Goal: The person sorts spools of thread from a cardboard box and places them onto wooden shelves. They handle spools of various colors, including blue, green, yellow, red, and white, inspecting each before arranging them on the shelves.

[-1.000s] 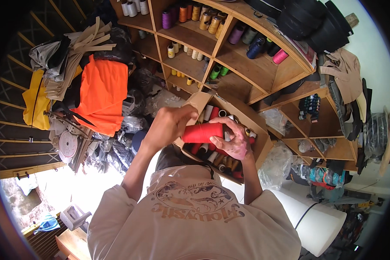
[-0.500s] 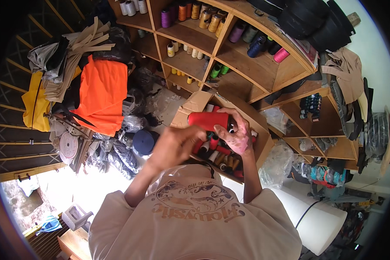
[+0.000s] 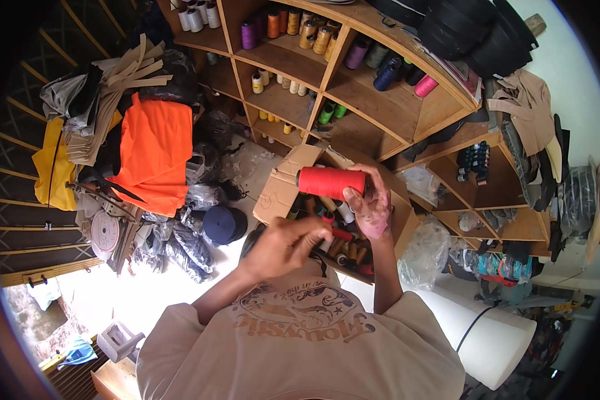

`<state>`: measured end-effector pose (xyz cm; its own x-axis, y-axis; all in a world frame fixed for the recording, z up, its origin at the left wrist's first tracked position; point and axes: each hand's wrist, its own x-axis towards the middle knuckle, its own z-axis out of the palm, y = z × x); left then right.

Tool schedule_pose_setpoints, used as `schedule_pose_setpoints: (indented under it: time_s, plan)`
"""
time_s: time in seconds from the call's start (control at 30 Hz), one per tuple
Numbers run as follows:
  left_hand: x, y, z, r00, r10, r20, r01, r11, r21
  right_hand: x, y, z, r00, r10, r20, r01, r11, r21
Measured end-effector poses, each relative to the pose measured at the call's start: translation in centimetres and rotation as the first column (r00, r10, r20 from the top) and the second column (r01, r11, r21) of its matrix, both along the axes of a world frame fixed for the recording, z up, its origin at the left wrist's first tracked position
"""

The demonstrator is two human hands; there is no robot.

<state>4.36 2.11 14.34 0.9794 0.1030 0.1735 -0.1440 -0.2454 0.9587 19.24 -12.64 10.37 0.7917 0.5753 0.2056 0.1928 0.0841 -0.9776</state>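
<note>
In my right hand (image 3: 372,208) is a large red spool of thread (image 3: 329,181), held on its side by one end, with the fingers closed round it. My left hand (image 3: 288,245) is just below and to the left of it, with the fingertips pinched together. What they pinch, if anything, is too fine to make out. Both hands are over an open cardboard box (image 3: 281,183). Inside the box lie several thread spools, among them a small red spool (image 3: 342,235); my left hand and the big spool hide some of them.
Beyond the box stands a wooden shelf unit (image 3: 373,100) with coloured spools in its compartments. To the left are an orange cloth (image 3: 152,150), a dark blue roll (image 3: 220,223) and plastic-wrapped bundles. A clear plastic bag (image 3: 425,253) and a large white roll (image 3: 497,343) lie on the right.
The red spool has turned so its side shows more plainly, and it sits slightly farther right. My left hand has moved down and to the right, away from the spool.
</note>
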Motion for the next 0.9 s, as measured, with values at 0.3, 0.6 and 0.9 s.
schedule_pose_setpoints:
  time_s: [0.3, 0.6, 0.9]
  plan:
    - [6.5, 7.1, -4.0, 0.996, -0.078, 0.035, 0.082, 0.987, -0.138, -1.3, 0.5, 1.1, 0.967, 0.203, -0.155, -0.197, 0.979, 0.058]
    - [0.8, -0.2, -2.1, 0.953, -0.266, -0.146, 0.246, 0.959, -0.144, 0.1, 0.2, -0.2, 0.993, -0.084, 0.082, 0.094, 0.989, -0.118]
    - [6.8, 7.2, -2.6, 0.999, -0.039, 0.037, 0.035, 0.994, 0.105, -0.8, -0.4, 1.3, 0.943, 0.289, -0.168, -0.292, 0.957, 0.007]
